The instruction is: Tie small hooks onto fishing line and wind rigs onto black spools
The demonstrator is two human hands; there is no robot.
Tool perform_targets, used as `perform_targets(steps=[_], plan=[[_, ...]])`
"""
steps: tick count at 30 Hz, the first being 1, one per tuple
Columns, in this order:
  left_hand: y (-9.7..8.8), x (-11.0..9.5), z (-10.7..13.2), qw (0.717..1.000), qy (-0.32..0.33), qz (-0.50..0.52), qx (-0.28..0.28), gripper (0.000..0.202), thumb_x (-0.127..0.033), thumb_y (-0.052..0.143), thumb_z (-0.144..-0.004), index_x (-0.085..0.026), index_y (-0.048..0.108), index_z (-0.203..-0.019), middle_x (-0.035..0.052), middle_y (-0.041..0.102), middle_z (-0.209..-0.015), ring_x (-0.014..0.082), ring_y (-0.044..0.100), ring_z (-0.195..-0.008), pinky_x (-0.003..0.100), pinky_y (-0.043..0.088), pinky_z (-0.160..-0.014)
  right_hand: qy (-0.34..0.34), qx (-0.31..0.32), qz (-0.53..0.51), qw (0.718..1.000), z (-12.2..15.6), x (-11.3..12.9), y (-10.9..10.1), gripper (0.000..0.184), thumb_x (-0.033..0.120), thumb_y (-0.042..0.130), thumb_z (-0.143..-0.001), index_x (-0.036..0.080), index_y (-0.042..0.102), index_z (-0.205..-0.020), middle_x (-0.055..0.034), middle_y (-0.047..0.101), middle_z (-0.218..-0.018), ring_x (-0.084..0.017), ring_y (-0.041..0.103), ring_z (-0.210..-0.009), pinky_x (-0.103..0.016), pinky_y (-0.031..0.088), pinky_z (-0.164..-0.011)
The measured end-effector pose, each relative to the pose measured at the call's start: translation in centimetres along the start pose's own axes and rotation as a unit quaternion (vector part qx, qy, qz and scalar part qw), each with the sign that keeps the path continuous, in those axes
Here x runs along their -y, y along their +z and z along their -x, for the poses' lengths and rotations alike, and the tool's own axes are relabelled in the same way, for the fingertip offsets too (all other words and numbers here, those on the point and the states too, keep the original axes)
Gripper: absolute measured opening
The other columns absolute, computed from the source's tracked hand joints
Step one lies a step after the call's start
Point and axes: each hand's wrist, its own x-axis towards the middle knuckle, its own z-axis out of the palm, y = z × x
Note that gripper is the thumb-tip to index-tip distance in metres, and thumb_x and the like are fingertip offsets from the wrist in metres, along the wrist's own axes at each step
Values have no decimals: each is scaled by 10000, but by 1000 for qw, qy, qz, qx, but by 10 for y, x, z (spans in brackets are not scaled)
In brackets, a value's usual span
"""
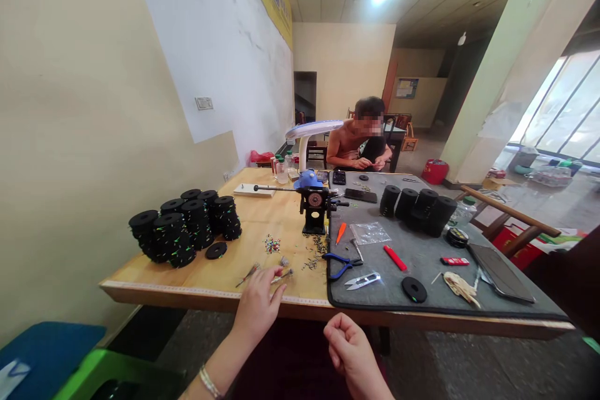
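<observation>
Over the front edge of the wooden table, my left hand (260, 300) reaches in with its thumb spread from its fingers. Its fingertips are at a small bundle of thin pieces (282, 275); I see nothing gripped. Another thin bundle (248, 274) lies just to its left. My right hand (349, 347) is curled closed in front of the table edge; whatever its fingers hold, if anything, is hidden. Beyond my left hand are a pile of tiny coloured beads (272, 244) and scattered small dark pieces (315, 253).
Stacked black foam spools (192, 222) stand left. A black winding device (313, 206) sits mid-table beside a lamp (314, 129). The grey mat (375, 287) bears blue pliers (344, 264), thread snips (363, 280), a foam disc (414, 289) and more spools (417, 206). A person (359, 140) sits opposite.
</observation>
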Motion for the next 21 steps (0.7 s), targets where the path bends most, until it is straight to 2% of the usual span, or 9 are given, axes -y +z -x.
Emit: perform_targets(steps=[2, 4, 7, 10, 13, 15, 17, 19, 21], plan=[[9, -2, -6, 998, 21, -64, 21, 273, -171, 530, -773, -181, 603, -1035, 100, 667, -988, 288, 576, -980, 427, 452, -872, -3, -9, -17, 1000, 1, 2, 2, 454, 569, 701, -636, 192, 452, -683, 132, 343, -335, -25, 182, -322, -171, 91, -357], [19, -3, -10, 994, 11, -100, 35, 307, -115, 498, -760, -163, 613, -1040, 117, 670, -971, 296, 573, -964, 431, 451, -857, -5, -15, -33, 999, 3, 3, 4, 443, 550, 713, -637, 187, 463, -684, 135, 335, -329, -23, 178, -316, -172, 96, -356], [28, -1, -13, 994, -6, -100, 39, 304, -77, 445, -769, -149, 635, -995, 137, 675, -892, 309, 585, -904, 440, 454, -811, 0, -15, -54, 998, 4, 2, 3, 430, 526, 723, -642, 190, 459, -689, 141, 328, -323, -21, 164, -305, -173, 89, -345], [27, -1, -14, 995, -6, -87, 42, 276, -99, 428, -801, -166, 640, -963, 138, 677, -902, 306, 593, -902, 429, 454, -807, 2, -12, -66, 998, 4, -1, 1, 421, 516, 723, -652, 193, 458, -711, 146, 328, -314, -22, 159, -295, -172, 81, -337], [18, -6, -10, 999, -9, -26, 37, 236, -155, 434, -833, -189, 629, -961, 120, 672, -954, 276, 606, -911, 401, 463, -817, 0, -13, -67, 998, 5, -2, 0, 418, 519, 715, -662, 192, 463, -730, 147, 336, -309, -23, 166, -287, -170, 91, -335], [13, -14, -1, 994, -49, 89, 50, 173, -210, 481, -826, -195, 619, -929, 96, 671, -924, 249, 619, -857, 367, 489, -756, -4, -14, -62, 998, 6, -1, 0, 421, 526, 709, -665, 191, 462, -728, 147, 336, -306, -23, 170, -287, -169, 97, -334], [11, -24, 13, 958, -129, 237, 95, 108, -263, 552, -790, -192, 596, -859, 57, 663, -802, 205, 616, -708, 306, 494, -614, -5, -14, -48, 999, 8, 0, 1, 425, 534, 703, -665, 188, 463, -723, 145, 342, -305, -22, 174, -288, -168, 96, -332], [13, -35, 30, 895, -217, 359, 154, 132, -301, 611, -752, -188, 550, -783, 5, 623, -655, 144, 555, -548, 245, 448, -508, -2, -14, -24, 1000, 10, 1, 1, 426, 543, 693, -667, 185, 468, -722, 140, 360, -308, -22, 184, -287, -164, 96, -328], [17, -45, 48, 829, -288, 439, 194, 190, -323, 649, -731, -180, 525, -748, -12, 618, -630, 98, 497, -487, 212, 412, -486, 7, -9, 4, 1000, 12, 1, 2, 425, 551, 681, -671, 186, 470, -717, 133, 384, -307, -23, 199, -277, -161, 106, -320]])
